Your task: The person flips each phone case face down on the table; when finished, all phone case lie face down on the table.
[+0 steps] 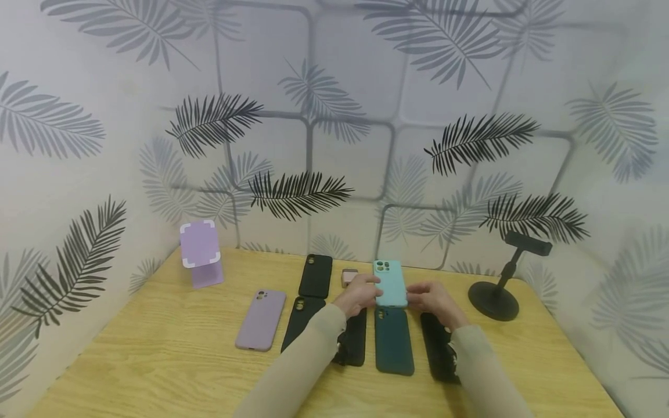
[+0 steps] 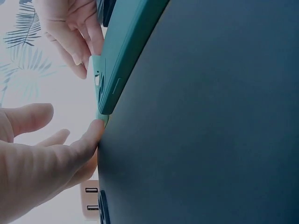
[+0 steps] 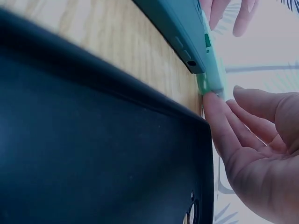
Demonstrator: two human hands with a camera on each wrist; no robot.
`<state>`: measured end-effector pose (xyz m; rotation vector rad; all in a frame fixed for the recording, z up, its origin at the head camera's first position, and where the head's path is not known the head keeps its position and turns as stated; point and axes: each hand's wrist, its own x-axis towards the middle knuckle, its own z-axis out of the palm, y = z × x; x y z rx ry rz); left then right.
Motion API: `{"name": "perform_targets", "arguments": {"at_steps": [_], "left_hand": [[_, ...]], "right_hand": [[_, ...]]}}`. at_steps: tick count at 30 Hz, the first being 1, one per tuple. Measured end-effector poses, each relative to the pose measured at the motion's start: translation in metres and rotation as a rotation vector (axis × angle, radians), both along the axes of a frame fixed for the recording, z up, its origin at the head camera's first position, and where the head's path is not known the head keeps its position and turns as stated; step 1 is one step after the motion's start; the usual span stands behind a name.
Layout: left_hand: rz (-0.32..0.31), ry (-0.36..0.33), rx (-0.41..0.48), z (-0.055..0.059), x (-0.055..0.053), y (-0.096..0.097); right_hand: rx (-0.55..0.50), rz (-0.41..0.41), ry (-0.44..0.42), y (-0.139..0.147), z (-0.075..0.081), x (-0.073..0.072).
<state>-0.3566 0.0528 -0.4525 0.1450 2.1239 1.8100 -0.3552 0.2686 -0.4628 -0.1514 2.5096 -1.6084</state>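
Note:
A mint-green phone case (image 1: 392, 287) lies back-up on the table, its camera cutouts at the far end. My left hand (image 1: 360, 292) is at its left edge; in the left wrist view the fingertips (image 2: 97, 128) touch it and the thumb stands apart. At the opposite edge is my right hand (image 1: 435, 302), with extended fingers (image 3: 219, 116) against the case in the right wrist view. A dark teal case (image 1: 394, 342) lies just in front, end to end with the mint one. Black cases lie below my left wrist (image 1: 357, 342) and right wrist (image 1: 436, 348).
Further left lie two more black cases (image 1: 316, 276) and a lilac case (image 1: 261, 320). A pink charger plug (image 1: 349, 277) sits behind my left hand. A lilac stand (image 1: 201, 249) is at the back left, a black round-based stand (image 1: 493, 301) on the right. Behind rises a leaf-patterned wall (image 1: 345, 145).

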Motion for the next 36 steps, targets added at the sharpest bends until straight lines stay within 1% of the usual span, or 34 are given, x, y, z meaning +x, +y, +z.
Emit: {"name": "perform_targets", "arguments": {"at_steps": [7,14,16,19,22,23,27,30,36], "left_hand": [[-0.006,-0.012,0.001,0.001,0.000,-0.001],[-0.009,0.000,-0.030,0.003,0.003,0.000],[-0.006,0.006,-0.033,0.003,0.003,0.000],[0.003,0.021,-0.034,0.003,0.004,0.001],[0.020,0.040,-0.027,0.003,0.004,0.002],[0.027,0.050,-0.022,0.003,0.005,0.002],[0.046,0.089,0.023,0.004,0.005,0.002],[0.033,0.109,0.052,0.007,0.007,0.002],[-0.029,0.127,0.050,0.011,0.016,0.001]], "right_hand": [[0.002,0.020,-0.004,0.000,0.004,0.003],[0.000,0.018,-0.023,0.002,0.002,0.001],[-0.004,0.030,-0.029,0.003,0.002,0.000],[-0.021,0.034,-0.040,0.004,0.002,0.001],[-0.005,0.052,-0.029,0.008,0.003,0.001],[-0.010,0.047,-0.030,0.009,0.003,0.001],[-0.038,0.083,-0.019,0.015,0.005,0.003],[-0.080,0.120,-0.017,0.020,0.008,0.006],[-0.069,0.178,0.013,0.031,0.015,0.018]]}}
